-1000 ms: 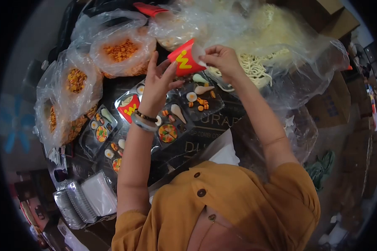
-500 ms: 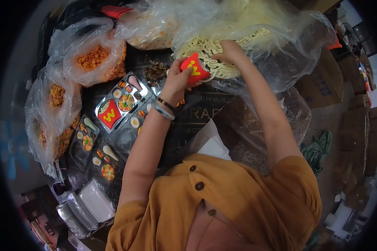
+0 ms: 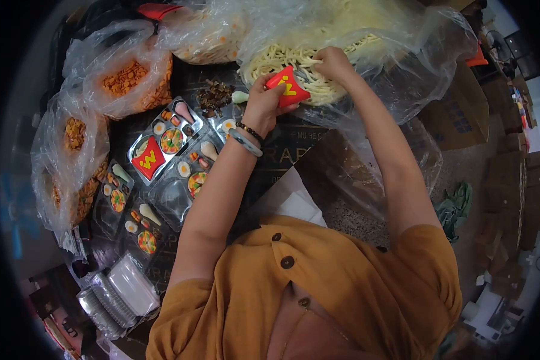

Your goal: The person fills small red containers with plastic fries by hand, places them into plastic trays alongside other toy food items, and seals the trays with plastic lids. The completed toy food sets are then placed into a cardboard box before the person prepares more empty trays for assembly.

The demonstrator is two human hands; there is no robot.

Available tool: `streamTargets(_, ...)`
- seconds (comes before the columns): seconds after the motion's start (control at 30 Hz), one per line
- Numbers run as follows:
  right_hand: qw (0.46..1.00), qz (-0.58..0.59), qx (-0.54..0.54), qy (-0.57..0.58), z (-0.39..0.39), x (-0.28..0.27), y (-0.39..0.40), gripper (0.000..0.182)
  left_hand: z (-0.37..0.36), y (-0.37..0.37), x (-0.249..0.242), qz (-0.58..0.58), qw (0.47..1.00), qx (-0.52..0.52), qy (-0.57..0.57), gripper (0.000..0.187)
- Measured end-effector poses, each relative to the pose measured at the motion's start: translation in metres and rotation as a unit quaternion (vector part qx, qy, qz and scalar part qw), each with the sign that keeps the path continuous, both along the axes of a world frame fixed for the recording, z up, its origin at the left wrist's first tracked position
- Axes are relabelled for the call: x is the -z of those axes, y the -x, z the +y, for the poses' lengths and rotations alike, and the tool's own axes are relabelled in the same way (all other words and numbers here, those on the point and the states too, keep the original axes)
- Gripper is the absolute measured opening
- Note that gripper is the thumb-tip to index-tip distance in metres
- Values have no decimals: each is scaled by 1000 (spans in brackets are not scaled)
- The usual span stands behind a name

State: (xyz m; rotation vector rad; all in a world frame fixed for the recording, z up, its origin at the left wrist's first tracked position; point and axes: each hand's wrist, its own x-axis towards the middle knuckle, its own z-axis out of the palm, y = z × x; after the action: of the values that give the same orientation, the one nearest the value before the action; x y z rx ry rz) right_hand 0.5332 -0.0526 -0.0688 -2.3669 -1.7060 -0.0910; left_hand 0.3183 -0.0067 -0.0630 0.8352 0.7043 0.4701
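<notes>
My left hand is closed around a small red French fry box with a yellow mark, held beside the pile of pale cream strips. The strips look like imitation fries and lie in a large open plastic bag. My right hand is over the pile, thumb and fingers pinched together on cream strips at its near side. Left of my left wrist is a clear compartment tray holding another red fry box, a pizza piece, an egg piece and other small food pieces.
Several clear trays with food miniatures lie at the left, near stacked empty trays. Plastic bags of orange pieces stand at far left. Small brown pieces are heaped behind the trays. A cardboard box is at right.
The red fry box has tilted and shifted slightly right in my left hand. My right hand has drawn its fingers together over the strips. The whole view has shifted a little.
</notes>
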Motion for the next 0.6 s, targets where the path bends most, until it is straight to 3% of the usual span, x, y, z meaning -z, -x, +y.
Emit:
streamTargets(0.07,973,211,78,-53,-7,-20,-6,28,0,-2,1,-10,1000,-8,1,39)
streamTargets(0.1,911,379,138,-80,-8,-28,-4,30,-1,-4,2,-9,1000,-22,13,39)
streamTargets(0.13,912,379,137,-79,-10,-30,-1,30,-3,-6,3,-8,999,-36,24,38)
streamTargets(0.2,731,644,90,-205,-14,-32,7,33,-6,-13,9,-35,997,-48,57,38)
streamTargets(0.23,731,645,90,-204,-14,-30,16,33,-7,-17,11,-62,992,-59,90,37)
streamTargets(0.3,800,561,116,-177,-15,-24,37,35,-8,-25,13,-73,990,-78,93,36)
streamTargets(0.33,885,449,76,-98,-20,-30,45,34,-10,-26,12,-84,987,-96,96,36)
streamTargets(0.37,884,450,78,-96,-19,-25,40,34,-11,-26,11,-83,987,-95,98,36)
streamTargets(0.43,905,420,-26,63,-13,-15,29,41,-11,-24,9,-19,997,-67,25,37)
streamTargets(0.47,870,489,-17,62,-16,-20,23,45,-9,-22,11,-17,997,-65,25,37)
streamTargets(0.5,870,490,-16,61,-17,-19,15,45,-5,-21,14,-7,998,-60,-5,38)
streamTargets(0.57,942,333,34,0,-14,-14,-7,46,-3,-20,13,3,998,-59,-35,38)
streamTargets(0.6,968,245,6,-56,-15,2,-18,40,-4,-20,12,16,997,-66,-44,38)
